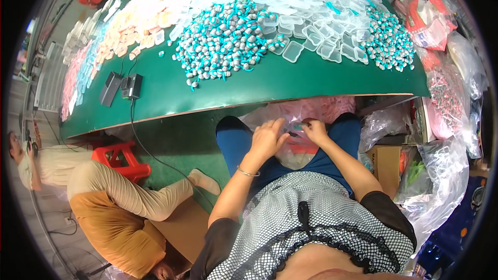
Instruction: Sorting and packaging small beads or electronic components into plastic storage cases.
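My left hand (267, 137), a bracelet at its wrist, is held over my lap with its fingers stretched out and its thumb apart. It is over a clear plastic bag (293, 158) lying between my knees. My right hand (315, 130) is just to the right, fingers curled together near a small teal bit at their tips. What the right fingers grip is too small to make out. Behind both hands, below the table edge, lies a heap of pink pieces (332, 108) in clear plastic.
The green table (218, 96) holds a pile of grey-and-teal beadlike pieces (223, 41), clear plastic boxes (293, 52) and a black device (131, 86) whose cable hangs down. A red stool (122, 158) and a seated person (119, 202) are left. Plastic bags and a cardboard box (385, 163) crowd the right.
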`<state>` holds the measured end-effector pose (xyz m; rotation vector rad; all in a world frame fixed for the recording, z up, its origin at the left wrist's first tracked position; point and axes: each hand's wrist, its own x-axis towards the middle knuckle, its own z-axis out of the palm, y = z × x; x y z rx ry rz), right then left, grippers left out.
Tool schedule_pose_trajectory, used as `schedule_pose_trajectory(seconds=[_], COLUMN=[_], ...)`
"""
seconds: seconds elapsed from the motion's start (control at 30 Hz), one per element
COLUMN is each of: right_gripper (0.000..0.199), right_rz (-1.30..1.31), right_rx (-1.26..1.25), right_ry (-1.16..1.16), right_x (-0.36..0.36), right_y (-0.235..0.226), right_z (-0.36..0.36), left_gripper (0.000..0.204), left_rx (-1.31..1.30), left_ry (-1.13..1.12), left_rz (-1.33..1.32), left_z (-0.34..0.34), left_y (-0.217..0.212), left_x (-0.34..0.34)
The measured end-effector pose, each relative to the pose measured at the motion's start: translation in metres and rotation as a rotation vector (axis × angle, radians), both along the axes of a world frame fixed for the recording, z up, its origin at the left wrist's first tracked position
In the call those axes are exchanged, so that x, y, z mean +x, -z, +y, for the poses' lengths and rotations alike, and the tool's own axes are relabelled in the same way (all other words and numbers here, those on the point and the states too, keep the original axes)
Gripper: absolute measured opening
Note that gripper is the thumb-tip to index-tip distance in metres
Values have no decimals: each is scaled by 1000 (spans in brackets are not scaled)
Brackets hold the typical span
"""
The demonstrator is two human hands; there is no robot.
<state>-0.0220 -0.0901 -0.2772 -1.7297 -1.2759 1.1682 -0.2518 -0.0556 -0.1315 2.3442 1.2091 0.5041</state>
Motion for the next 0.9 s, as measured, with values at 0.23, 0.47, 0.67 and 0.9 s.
schedule_pose_trajectory(seconds=[0.23,0.47,0.67,0.9], right_gripper=[21,14,25,16], right_rz=[-555,141,-659,-783], right_rx=[465,336,959,968], right_ry=[84,-456,-239,-394], right_x=[-7,-5,-1,10], right_y=[40,-208,-255,-250], right_z=[15,16,105,142], left_gripper=[20,23,23,25], left_rx=[182,441,479,292], left_ry=[32,-128,-189,-167], left_rz=[-353,-293,-276,-433], left_z=[23,79,102,105], left_y=[-73,-110,-90,-74], left_x=[13,26,36,26])
